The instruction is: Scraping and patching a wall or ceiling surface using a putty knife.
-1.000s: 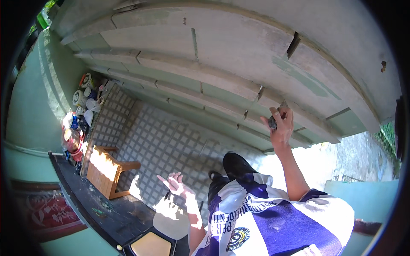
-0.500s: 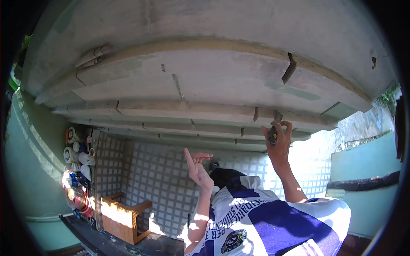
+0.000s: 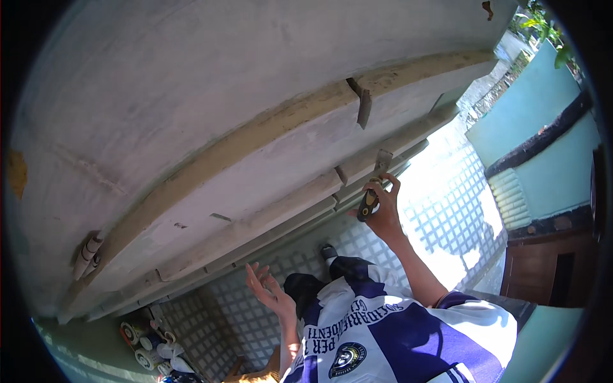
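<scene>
My right hand (image 3: 387, 218) grips the dark, yellow-marked handle of a putty knife (image 3: 366, 207). The knife's flat, greyish blade points up and away from my fingers, beside one of the lower ledges; I cannot tell whether it touches. A pale plastered wall (image 3: 172, 96) with stepped ledges (image 3: 249, 143) fills the area in front of me. Dark slots cut into the ledges, one slot (image 3: 363, 105) above the blade. Lower and further left, my left hand (image 3: 273, 295) holds nothing, its fingers spread near the lowest ledges.
Rolled tubes (image 3: 87, 256) sit at the upper ledge's left end. Several containers (image 3: 148, 348) stand at lower left by a partly visible wooden stool (image 3: 258, 375). Patterned tiles (image 3: 440, 198) cover the floor. To the right are a green wall (image 3: 520, 118) and a brown cabinet (image 3: 535, 271).
The whole view has tilted and swung rightward, showing more of the right side. My left hand's fingers have spread and its pose has turned. The putty knife stays in my right hand.
</scene>
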Demonstrator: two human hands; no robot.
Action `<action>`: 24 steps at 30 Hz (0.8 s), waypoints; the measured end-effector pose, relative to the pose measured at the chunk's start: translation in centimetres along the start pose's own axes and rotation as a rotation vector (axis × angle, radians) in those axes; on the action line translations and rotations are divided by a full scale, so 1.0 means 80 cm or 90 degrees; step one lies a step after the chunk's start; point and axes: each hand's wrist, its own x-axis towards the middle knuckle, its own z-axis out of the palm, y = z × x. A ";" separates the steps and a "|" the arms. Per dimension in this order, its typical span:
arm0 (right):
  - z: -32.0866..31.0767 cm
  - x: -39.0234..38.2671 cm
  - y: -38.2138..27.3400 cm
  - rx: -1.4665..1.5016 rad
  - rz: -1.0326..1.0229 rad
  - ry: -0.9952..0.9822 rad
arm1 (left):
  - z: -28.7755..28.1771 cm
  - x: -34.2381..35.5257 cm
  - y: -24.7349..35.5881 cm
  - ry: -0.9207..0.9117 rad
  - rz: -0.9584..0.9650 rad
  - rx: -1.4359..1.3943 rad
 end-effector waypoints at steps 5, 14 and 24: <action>0.020 0.009 -0.002 -0.079 -0.028 0.120 | -0.023 0.064 -0.002 -0.111 0.209 0.101; -0.008 -0.022 -0.031 0.116 -0.052 0.258 | -0.063 0.151 -0.052 -0.214 0.477 0.167; 0.046 -0.199 -0.050 0.607 0.219 0.723 | -0.105 0.180 -0.079 -0.332 0.463 0.040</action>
